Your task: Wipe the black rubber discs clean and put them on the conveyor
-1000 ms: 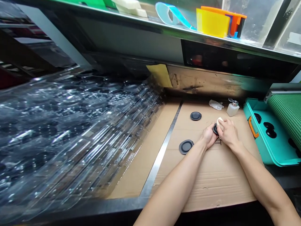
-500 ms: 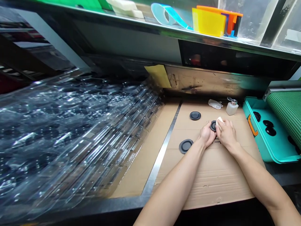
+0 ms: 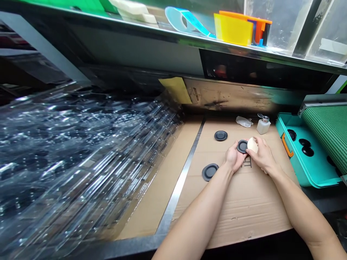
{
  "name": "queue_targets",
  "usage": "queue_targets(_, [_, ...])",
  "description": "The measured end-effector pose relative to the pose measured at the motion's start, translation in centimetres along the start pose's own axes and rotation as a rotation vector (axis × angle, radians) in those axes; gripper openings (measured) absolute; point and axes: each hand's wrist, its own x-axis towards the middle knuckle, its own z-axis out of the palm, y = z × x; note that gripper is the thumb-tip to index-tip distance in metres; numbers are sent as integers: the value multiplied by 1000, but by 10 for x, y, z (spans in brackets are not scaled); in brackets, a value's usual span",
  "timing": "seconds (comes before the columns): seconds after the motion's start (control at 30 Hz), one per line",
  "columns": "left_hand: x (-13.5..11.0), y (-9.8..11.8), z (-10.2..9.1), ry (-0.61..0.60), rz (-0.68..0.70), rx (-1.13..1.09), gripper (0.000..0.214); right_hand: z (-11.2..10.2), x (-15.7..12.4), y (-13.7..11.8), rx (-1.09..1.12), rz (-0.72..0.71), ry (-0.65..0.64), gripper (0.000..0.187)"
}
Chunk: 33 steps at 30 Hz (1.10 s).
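Over the cardboard sheet (image 3: 238,202), my left hand (image 3: 233,157) holds a black round disc (image 3: 242,146) with a ringed face turned up. My right hand (image 3: 262,153) is closed on a cream-coloured round pad (image 3: 252,145), its flat face showing right beside the disc's edge. Some fingertips of both hands are hidden behind these pieces. Another black disc (image 3: 221,135) lies on the cardboard beyond my hands. A larger dark grey disc (image 3: 209,172) rests left of my left forearm, which sits close to its edge.
Stacked clear plastic trays (image 3: 81,155) fill the left side. A white pump bottle (image 3: 263,125) and a crumpled white piece (image 3: 244,121) stand at the back. On the right, a teal bin (image 3: 320,175) holds several black parts beside a green conveyor belt (image 3: 329,124). A shelf runs overhead.
My right hand has drawn the pad slightly off the disc and tilted it, so its round face now shows. More of the disc is uncovered. The whole view has shifted a little.
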Motion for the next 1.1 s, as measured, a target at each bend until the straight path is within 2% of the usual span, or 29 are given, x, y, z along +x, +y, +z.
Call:
queue_targets(0.07, [0, 1, 1, 7, 3, -7, 39, -7, -2, -6, 28, 49, -32, 53])
queue_targets(0.13, [0, 1, 1, 22, 11, -10, 39, -14, -4, -12, 59, 81, -118, 47])
queue_targets(0.23, [0, 1, 0, 35, 24, -9, 38, -21, -5, -14, 141, 64, -241, 42])
queue_targets(0.37, [1, -4, -1, 6, 39, 16, 37, -19, -1, -9, 193, 84, -191, 33])
queue_targets(0.5, [-1, -11, 2, -28, 85, 87, 33, -4, 4, -9, 337, 189, -113, 28])
queue_targets(0.57, [-3, -11, 3, -44, 69, 94, 35, 1, 5, -11, 441, 239, -137, 31])
queue_targets(0.67, [-6, -10, 3, -36, 25, 95, 37, -3, 8, -11, 507, 237, -275, 29])
queue_targets(0.73, [-7, -9, 3, -24, 12, 103, 36, -14, 9, -8, 441, 217, -368, 23])
queue_targets(0.8, [-6, -9, 2, -16, 12, 112, 36, -24, 9, -6, 289, 202, -394, 19])
queue_targets(0.87, [-5, -10, 2, -12, 30, 121, 35, -28, 7, -6, 136, 176, -309, 21])
queue_targets(0.97, [-4, -11, 3, -9, 45, 121, 35, -21, 3, -15, 19, 120, -129, 26])
queue_targets(1.03, [-5, -9, 4, -14, 25, 106, 39, -15, 2, -20, 35, 65, -131, 26])
queue_targets(1.1, [-7, -8, 4, -16, 3, 88, 41, -15, 3, -20, 81, 25, -215, 23])
